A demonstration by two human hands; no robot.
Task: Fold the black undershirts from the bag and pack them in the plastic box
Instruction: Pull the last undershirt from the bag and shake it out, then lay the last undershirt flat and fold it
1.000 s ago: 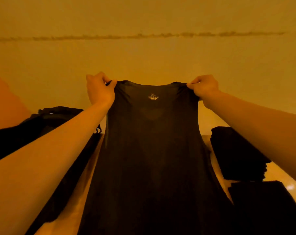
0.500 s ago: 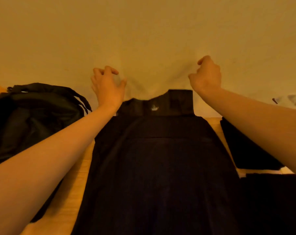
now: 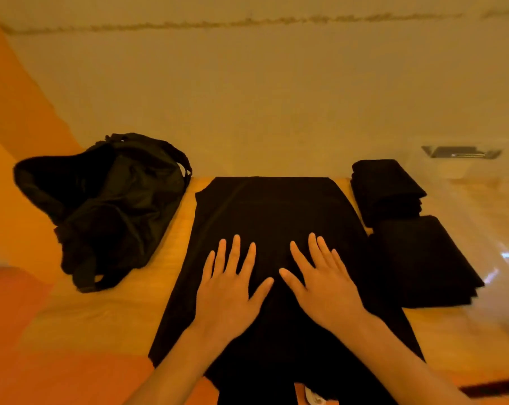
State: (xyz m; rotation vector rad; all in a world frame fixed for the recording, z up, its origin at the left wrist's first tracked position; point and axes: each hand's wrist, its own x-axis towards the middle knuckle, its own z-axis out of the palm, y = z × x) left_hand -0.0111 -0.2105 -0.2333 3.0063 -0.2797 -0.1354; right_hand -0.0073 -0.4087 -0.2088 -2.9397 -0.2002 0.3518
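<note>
Lying flat on the tabletop (image 3: 107, 323) is one black undershirt (image 3: 265, 211), with one black bag (image 3: 110, 206) just to its left. Two piles (image 3: 416, 258) of folded black clothes sit to its right, beside one clear plastic box (image 3: 481, 206). The left hand (image 3: 229, 285) and right hand (image 3: 323, 282) rest palm-down side by side on the undershirt's middle, fingers straight and spread, gripping nothing.

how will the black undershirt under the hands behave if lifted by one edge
Probably floppy: the undershirt lies flat as thin cloth under the left hand and right hand. Likely light, and it may slide on the smooth table.
</note>
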